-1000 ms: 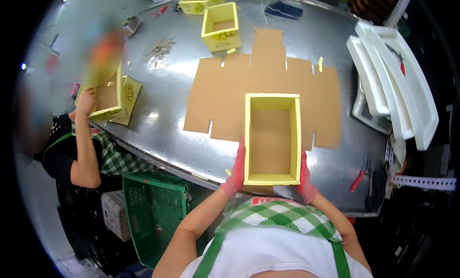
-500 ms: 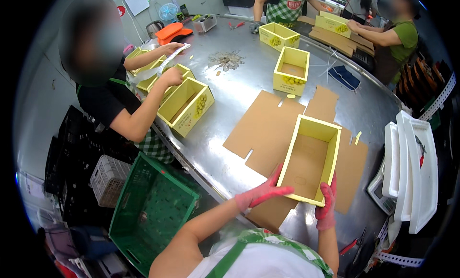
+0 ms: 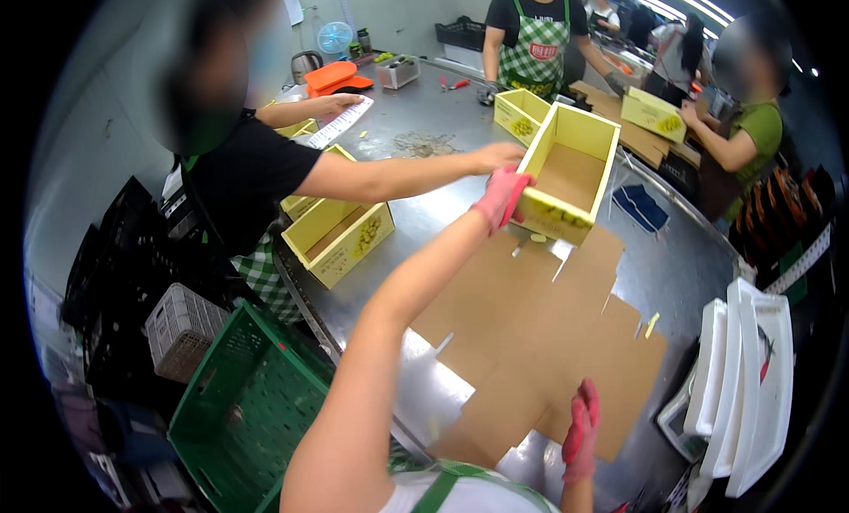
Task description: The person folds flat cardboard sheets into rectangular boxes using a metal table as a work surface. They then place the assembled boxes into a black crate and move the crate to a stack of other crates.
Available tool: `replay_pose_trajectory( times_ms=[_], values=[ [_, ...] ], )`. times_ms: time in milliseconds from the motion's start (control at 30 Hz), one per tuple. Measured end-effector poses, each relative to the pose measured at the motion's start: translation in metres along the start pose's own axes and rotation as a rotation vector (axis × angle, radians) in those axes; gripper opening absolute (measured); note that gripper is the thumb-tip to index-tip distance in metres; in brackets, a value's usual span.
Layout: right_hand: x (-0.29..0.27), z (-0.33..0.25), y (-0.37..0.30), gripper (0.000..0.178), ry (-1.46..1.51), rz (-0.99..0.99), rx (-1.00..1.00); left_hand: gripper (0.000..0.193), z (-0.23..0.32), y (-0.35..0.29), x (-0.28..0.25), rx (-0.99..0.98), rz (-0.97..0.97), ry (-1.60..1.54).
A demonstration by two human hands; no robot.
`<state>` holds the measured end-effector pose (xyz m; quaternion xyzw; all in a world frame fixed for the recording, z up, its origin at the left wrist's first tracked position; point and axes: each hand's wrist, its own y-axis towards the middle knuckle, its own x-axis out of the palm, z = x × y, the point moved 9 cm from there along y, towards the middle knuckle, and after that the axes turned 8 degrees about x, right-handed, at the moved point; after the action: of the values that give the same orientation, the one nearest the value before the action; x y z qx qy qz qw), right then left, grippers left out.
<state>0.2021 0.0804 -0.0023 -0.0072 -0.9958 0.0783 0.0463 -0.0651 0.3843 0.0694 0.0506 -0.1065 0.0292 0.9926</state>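
Yellow box (L fingers half-hidden)

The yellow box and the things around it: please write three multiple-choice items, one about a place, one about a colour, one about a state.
1. Where does the right hand rest?
A. on the flat brown cardboard
B. in the green crate
C. on the white trays

2. What colour is the glove on the left hand?
A. blue
B. pink-red
C. white

3. In what state is the yellow box?
A. closed with a lid
B. folded flat
C. open-topped and empty, held out above the metal table

Answers:
1 A, the gloved fingers lie on the cardboard's near edge.
2 B, the glove is plainly pink-red.
3 C, its bare brown inside shows, and a co-worker's hand reaches its near end.
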Motion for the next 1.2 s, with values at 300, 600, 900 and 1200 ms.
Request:
replay_pose_trajectory(
  times_ms=[300, 600, 900, 1200],
  values=[
    [-0.049, 0.074, -0.013, 0.05, -0.013, 0.16, 0.231, 0.075, -0.067, 0.095, -0.019, -0.07, 0.241, 0.128],
    [-0.247, 0.137, -0.071, 0.066, -0.83, 0.8, 0.404, 0.071, -0.084, -0.146, -0.082, 0.188, 0.127, 1.345],
    [-0.256, 0.148, -0.053, 0.052, -1.424, 0.626, 0.569, 0.078, -0.143, -0.243, -0.152, -0.113, 0.331, 1.477],
    [-0.279, 0.141, -0.05, 0.028, -1.523, 0.793, 0.145, 0.063, -0.108, -0.233, -0.149, -0.268, 0.255, 1.303]
  ],
)
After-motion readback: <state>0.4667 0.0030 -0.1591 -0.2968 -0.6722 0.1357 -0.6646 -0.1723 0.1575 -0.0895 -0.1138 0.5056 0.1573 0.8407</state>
